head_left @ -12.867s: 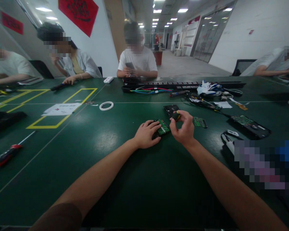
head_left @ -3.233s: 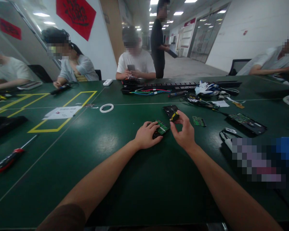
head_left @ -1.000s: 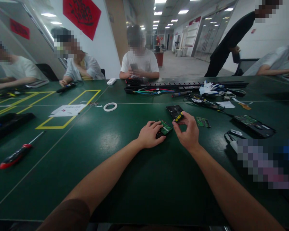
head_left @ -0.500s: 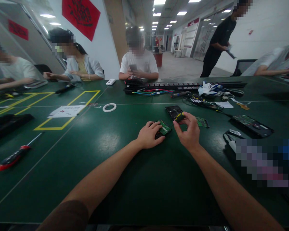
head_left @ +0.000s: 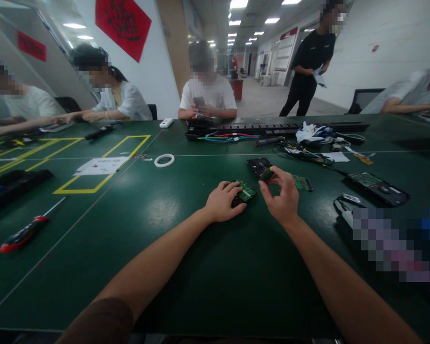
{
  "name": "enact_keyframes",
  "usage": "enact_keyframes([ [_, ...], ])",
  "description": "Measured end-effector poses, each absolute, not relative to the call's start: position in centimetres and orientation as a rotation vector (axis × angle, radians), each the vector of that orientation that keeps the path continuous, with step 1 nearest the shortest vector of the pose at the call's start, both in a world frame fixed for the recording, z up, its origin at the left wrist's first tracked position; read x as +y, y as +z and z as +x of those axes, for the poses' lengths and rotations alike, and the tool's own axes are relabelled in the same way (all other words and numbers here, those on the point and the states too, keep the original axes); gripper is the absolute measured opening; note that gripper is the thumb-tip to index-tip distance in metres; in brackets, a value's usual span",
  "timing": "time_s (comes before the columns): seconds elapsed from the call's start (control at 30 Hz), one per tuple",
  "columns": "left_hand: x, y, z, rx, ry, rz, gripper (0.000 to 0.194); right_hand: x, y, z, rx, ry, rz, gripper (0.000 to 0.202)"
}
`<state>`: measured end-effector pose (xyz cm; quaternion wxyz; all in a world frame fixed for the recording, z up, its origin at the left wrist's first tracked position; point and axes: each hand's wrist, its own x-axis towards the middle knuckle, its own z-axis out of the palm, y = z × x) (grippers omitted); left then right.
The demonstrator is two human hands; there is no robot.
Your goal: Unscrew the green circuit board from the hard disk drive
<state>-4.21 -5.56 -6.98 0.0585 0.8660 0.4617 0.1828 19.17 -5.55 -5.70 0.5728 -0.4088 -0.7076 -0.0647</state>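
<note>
My left hand [head_left: 222, 201] is closed on a small black device with a green circuit board [head_left: 246, 191], which lies on the dark green table [head_left: 186, 267]. My right hand [head_left: 282, 195] pinches the black and yellow handle of a screwdriver [head_left: 268, 174], tilted beside the board's right edge; its tip is too small to make out. Just behind the hands lies a black drive [head_left: 257, 165]. Right of my right hand sits a loose green circuit board [head_left: 302, 183], partly hidden by the fingers.
A red-black screwdriver [head_left: 28, 231] and black case [head_left: 17, 184] lie left. Beyond are a white tape ring [head_left: 164, 160], paper [head_left: 101, 165], a long black strip with wires [head_left: 229, 131] and gloves [head_left: 311, 133]. Right, another drive [head_left: 376, 187]. Several people sit around; one stands.
The screwdriver handle has turned in my right hand and shows less yellow. My left hand stays on the board. The standing person has moved left, and a seated person's arms are lower.
</note>
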Motion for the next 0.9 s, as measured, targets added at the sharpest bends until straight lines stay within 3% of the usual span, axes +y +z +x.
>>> enact_keyframes([
  [0.9,-5.52,-6.97,-4.19,1.392,0.568,2.631,0.066,-4.98,-6.22,19.48,-1.584,-0.075,-0.922,0.06],
])
